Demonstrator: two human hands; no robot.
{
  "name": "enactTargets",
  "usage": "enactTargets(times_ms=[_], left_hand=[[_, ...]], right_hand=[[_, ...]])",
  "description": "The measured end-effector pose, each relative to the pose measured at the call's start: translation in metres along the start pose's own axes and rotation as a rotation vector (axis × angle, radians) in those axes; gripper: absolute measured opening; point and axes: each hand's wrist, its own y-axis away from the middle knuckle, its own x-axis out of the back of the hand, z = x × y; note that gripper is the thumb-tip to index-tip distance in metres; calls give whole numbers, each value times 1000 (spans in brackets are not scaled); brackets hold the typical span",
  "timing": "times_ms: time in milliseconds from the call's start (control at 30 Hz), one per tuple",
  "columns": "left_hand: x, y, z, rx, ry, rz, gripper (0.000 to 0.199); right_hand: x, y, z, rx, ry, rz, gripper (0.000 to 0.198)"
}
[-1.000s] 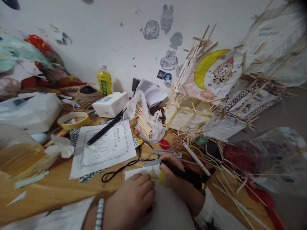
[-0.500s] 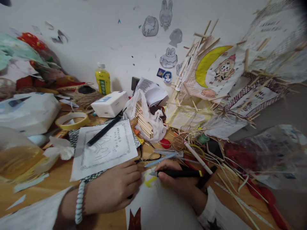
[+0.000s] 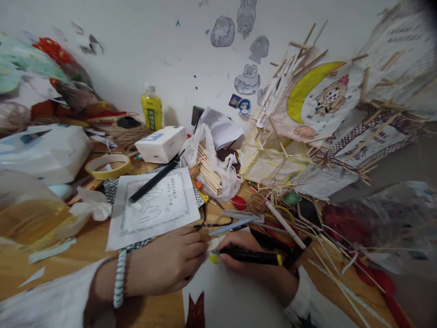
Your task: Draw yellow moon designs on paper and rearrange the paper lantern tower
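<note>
My right hand (image 3: 247, 257) grips a black marker (image 3: 252, 256) with a yellow band, its tip touching a yellow patch (image 3: 213, 258) on a white sheet (image 3: 235, 296). My left hand (image 3: 170, 264), with a pale bead bracelet on the wrist, lies flat on the sheet's left edge, fingers bent beside the marker tip. A dark red shape (image 3: 196, 312) shows at the sheet's lower edge. A blue pen (image 3: 232, 226) lies just beyond my hands.
A printed drawing sheet (image 3: 155, 207) with a black pen (image 3: 155, 181) on it lies ahead on the wooden table (image 3: 51, 278). Behind are a tape roll (image 3: 107, 165), white box (image 3: 161, 143), yellow bottle (image 3: 151, 111), a bag of sticks (image 3: 211, 171) and stick-and-paper lanterns (image 3: 317, 109).
My left hand slid left and off the middle of the sheet to its left edge. The right hand drew the marker back so that its tip rests on the yellow patch.
</note>
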Motion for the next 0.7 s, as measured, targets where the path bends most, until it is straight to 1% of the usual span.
enactTargets(times_ms=[100, 233, 367, 467, 700], left_hand=[[1, 0, 0, 0, 6, 1, 19], [2, 0, -1, -10, -1, -23, 18], [2, -1, -1, -10, -8, -35, 17], [3, -1, -1, -8, 0, -38, 16], [3, -1, -3, 3, 40, -57, 16]], right_hand=[[1, 0, -2, 24, -12, -16, 13], [0, 0, -1, 46, -49, -6, 10], [0, -1, -2, 31, -18, -21, 12], [0, -2, -2, 45, -18, -19, 13], [-1, 0, 1, 58, -31, -21, 10]])
